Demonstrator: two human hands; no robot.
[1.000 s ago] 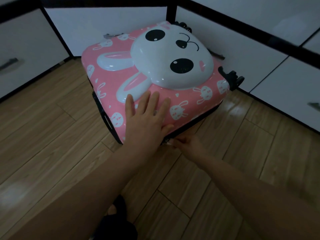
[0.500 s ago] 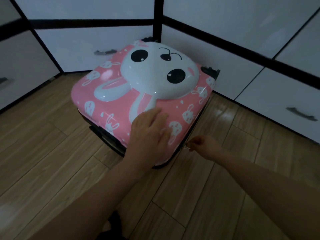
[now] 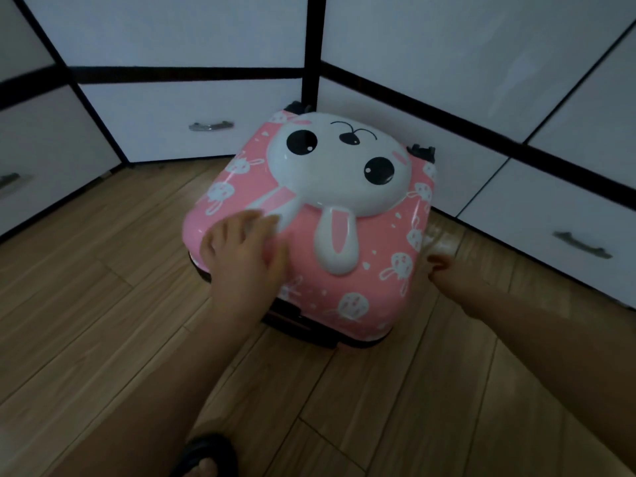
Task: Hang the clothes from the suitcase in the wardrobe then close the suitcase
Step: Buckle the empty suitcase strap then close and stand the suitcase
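On the wooden floor by the wardrobe, the suitcase (image 3: 309, 218) (glossy, rigid, likely slippery) lies lid-down under the flat-fingered left hand (image 3: 244, 256), while the right hand (image 3: 447, 273) seemingly pinches its side zip

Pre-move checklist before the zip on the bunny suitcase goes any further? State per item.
1. Lid down on the base: ok. The pink suitcase lies flat on the wooden floor, shell closed.
2. Lid held steady: ok. The left hand presses on the near left corner, fingers spread.
3. Grip on the zip pull: cannot tell. The right hand sits at the right edge with fingers curled, but the pull itself is too small and dark to see.
4. Zip closed all round: cannot tell. The seam is in shadow.
5. Fabric caught in the seam: cannot tell. None shows along the near edge.
6. Room on the right: ok. The drawer front stands apart.
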